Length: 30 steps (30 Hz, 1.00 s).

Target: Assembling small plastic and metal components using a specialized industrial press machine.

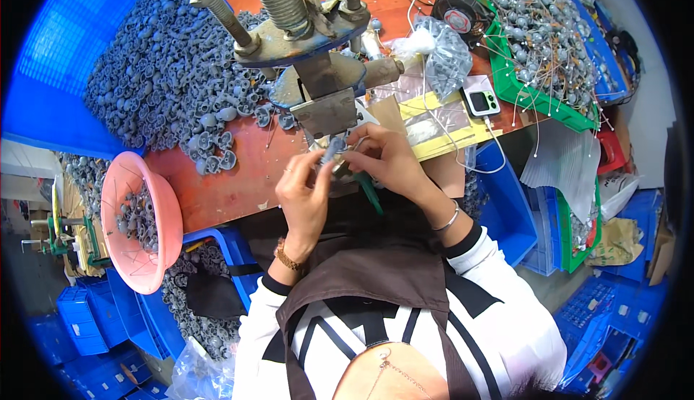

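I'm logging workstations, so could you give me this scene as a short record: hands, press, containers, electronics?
Left hand: pinching a small grey part
Right hand: at the same part; grip unclear
Press: metal, just beyond the hands
Table: red-brown
Heap: many grey pieces, left of the press
Bowl: pink, left, below the heap, holding grey pieces
Tray: green, upper right, holding wired pieces
Electronics: black fan; white device with cable plugged in

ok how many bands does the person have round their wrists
2: a brown one on the left wrist and a thin silver bangle on the right wrist. Any further up under the sleeves would be hidden.
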Each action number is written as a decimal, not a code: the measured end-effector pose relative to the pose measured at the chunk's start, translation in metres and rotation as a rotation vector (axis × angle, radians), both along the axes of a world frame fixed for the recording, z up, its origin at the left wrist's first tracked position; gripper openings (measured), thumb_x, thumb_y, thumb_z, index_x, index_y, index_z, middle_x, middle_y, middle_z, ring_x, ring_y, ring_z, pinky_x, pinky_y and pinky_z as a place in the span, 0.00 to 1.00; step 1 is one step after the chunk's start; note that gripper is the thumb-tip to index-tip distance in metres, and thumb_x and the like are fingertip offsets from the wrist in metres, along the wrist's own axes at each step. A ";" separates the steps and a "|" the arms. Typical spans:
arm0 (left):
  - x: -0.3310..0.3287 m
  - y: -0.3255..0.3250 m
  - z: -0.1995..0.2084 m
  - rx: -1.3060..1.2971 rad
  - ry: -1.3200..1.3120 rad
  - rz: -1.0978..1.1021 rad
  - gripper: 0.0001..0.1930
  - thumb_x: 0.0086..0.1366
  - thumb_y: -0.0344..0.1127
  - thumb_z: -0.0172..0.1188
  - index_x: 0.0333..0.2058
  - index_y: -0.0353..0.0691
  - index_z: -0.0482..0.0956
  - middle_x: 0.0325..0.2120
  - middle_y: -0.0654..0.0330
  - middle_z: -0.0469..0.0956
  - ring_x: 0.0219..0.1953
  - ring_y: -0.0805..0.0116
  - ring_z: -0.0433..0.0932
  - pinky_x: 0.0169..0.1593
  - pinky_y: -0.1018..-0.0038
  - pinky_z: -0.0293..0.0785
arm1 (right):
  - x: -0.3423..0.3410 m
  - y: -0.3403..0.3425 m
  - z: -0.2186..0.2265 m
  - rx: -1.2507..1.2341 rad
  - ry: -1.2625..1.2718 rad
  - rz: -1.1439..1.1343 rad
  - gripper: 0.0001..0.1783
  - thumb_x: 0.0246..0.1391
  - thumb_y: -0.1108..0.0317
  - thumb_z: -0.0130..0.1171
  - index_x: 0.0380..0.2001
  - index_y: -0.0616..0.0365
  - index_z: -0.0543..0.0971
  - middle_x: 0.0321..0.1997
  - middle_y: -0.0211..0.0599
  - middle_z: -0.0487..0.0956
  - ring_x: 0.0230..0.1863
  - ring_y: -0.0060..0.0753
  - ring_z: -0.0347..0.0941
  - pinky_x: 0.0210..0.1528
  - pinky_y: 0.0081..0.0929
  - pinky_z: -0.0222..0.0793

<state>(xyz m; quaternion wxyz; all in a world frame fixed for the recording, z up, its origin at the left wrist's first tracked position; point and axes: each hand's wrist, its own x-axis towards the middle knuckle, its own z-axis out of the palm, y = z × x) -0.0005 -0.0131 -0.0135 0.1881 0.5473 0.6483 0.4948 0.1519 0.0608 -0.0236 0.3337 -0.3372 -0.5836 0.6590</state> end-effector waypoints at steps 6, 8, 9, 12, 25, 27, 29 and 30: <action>-0.010 0.014 -0.003 -0.014 0.101 -0.004 0.09 0.52 0.26 0.65 0.34 0.36 0.80 0.23 0.59 0.73 0.21 0.70 0.70 0.26 0.74 0.66 | -0.003 -0.003 0.002 0.493 -0.413 -0.154 0.07 0.49 0.70 0.62 0.27 0.62 0.77 0.19 0.33 0.78 0.21 0.21 0.74 0.25 0.20 0.67; -0.015 0.017 0.001 -0.020 0.117 -0.087 0.10 0.50 0.26 0.66 0.34 0.39 0.81 0.22 0.59 0.72 0.22 0.68 0.70 0.26 0.74 0.65 | 0.001 -0.001 0.014 0.511 -0.408 -0.164 0.06 0.49 0.71 0.62 0.27 0.63 0.77 0.19 0.35 0.78 0.21 0.23 0.75 0.25 0.21 0.67; -0.019 0.018 0.003 -0.017 0.118 -0.084 0.10 0.50 0.26 0.66 0.34 0.39 0.81 0.22 0.59 0.72 0.22 0.68 0.70 0.26 0.74 0.65 | 0.005 0.003 0.022 0.531 -0.489 -0.153 0.06 0.49 0.71 0.61 0.27 0.62 0.78 0.19 0.35 0.77 0.20 0.22 0.74 0.24 0.22 0.67; -0.021 0.018 0.008 0.021 0.217 -0.186 0.11 0.49 0.27 0.67 0.34 0.42 0.82 0.21 0.58 0.71 0.22 0.66 0.71 0.26 0.72 0.66 | 0.020 0.042 0.026 0.547 -0.366 -0.272 0.07 0.51 0.69 0.58 0.27 0.63 0.79 0.22 0.35 0.79 0.24 0.20 0.73 0.26 0.24 0.67; 0.008 -0.006 0.025 0.008 0.307 -0.002 0.10 0.50 0.26 0.65 0.34 0.40 0.81 0.25 0.58 0.73 0.24 0.61 0.72 0.29 0.70 0.67 | 0.039 -0.016 0.122 1.122 0.035 -0.318 0.09 0.50 0.72 0.61 0.36 0.59 0.76 0.32 0.33 0.77 0.35 0.32 0.74 0.45 0.35 0.71; 0.007 -0.005 0.025 0.067 0.299 -0.035 0.10 0.51 0.25 0.64 0.35 0.36 0.80 0.25 0.57 0.74 0.24 0.63 0.73 0.29 0.72 0.67 | 0.048 -0.031 0.106 1.217 0.174 -0.266 0.11 0.41 0.70 0.70 0.28 0.56 0.77 0.26 0.33 0.76 0.30 0.35 0.75 0.40 0.37 0.72; -0.007 -0.007 0.013 0.082 0.322 -0.079 0.10 0.52 0.25 0.63 0.35 0.36 0.80 0.24 0.56 0.74 0.24 0.63 0.73 0.28 0.72 0.67 | 0.059 -0.028 0.116 1.253 0.124 -0.176 0.13 0.36 0.69 0.73 0.25 0.56 0.78 0.26 0.33 0.76 0.31 0.35 0.75 0.39 0.34 0.72; -0.015 -0.012 0.009 0.092 0.345 -0.125 0.10 0.53 0.25 0.63 0.36 0.36 0.80 0.23 0.56 0.74 0.23 0.63 0.73 0.28 0.72 0.68 | 0.060 -0.022 0.134 1.248 0.117 -0.162 0.17 0.35 0.68 0.74 0.29 0.57 0.78 0.28 0.34 0.77 0.34 0.36 0.75 0.41 0.32 0.72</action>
